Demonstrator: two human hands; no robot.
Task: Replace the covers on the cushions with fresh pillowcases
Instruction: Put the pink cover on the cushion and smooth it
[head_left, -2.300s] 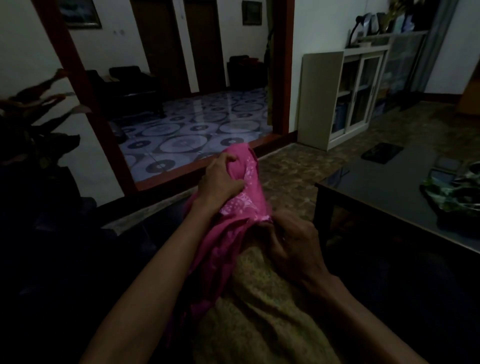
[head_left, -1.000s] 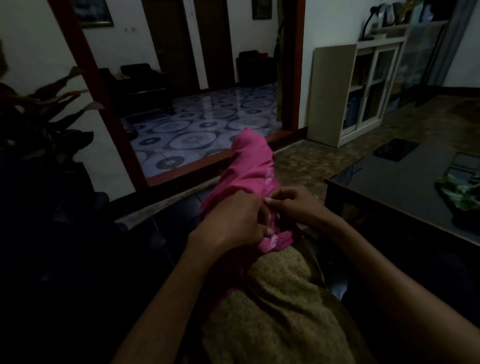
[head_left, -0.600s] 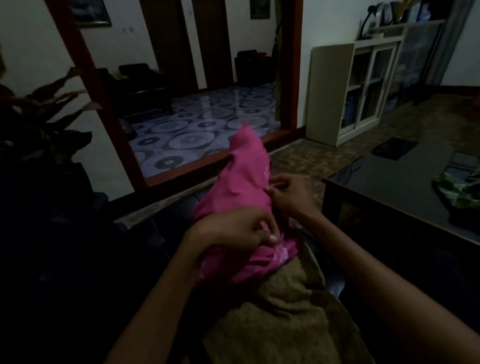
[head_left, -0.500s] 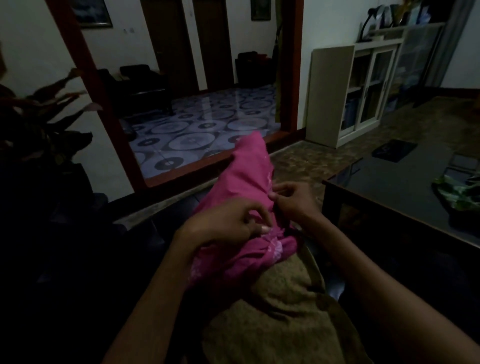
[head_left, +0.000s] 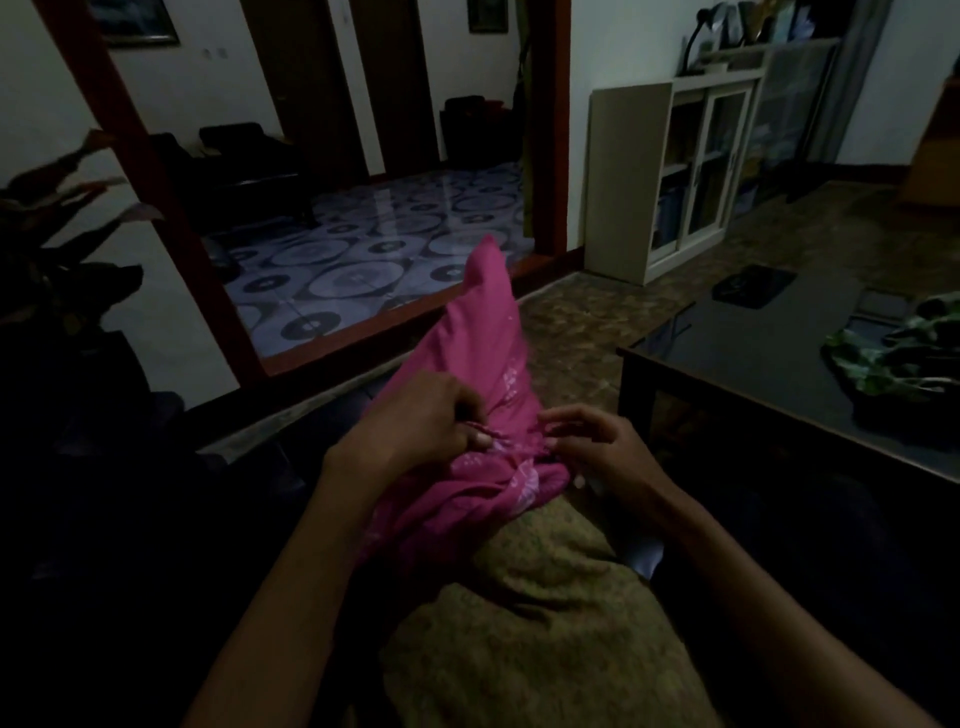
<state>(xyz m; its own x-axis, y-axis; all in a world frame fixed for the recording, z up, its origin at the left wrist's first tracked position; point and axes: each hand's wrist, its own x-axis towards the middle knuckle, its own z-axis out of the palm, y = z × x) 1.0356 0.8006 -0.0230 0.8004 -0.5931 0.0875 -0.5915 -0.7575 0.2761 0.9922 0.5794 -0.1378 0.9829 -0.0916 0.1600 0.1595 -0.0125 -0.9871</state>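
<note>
Head view: one cushion (head_left: 545, 634) in an olive patterned cover lies lengthwise on the person's lap, its far end inside one pink pillowcase (head_left: 483, 364). The pillowcase stands up in a loose peak past the cushion, and its open hem is bunched in thick folds across the cushion's end.

The left hand (head_left: 415, 431) has its fingers curled in, pinching the bunched hem. The right hand (head_left: 597, 447) has its thumb and forefinger closed on the hem's other side, the remaining fingers loosely raised.

Off to the right stands one dark desk (head_left: 753, 353), carrying one crumpled green patterned cloth (head_left: 898, 358) that lies well apart from the hands.

Risks, as I judge them: the hem is gathered unevenly, so pulling it down could twist the pillowcase or snag it on a cushion corner. The light pinch could slip off the fabric. The slack peak suggests the cushion is not seated in the far corners.

Count: one cushion, one pink pillowcase, two hands, one desk, one green cloth.
</note>
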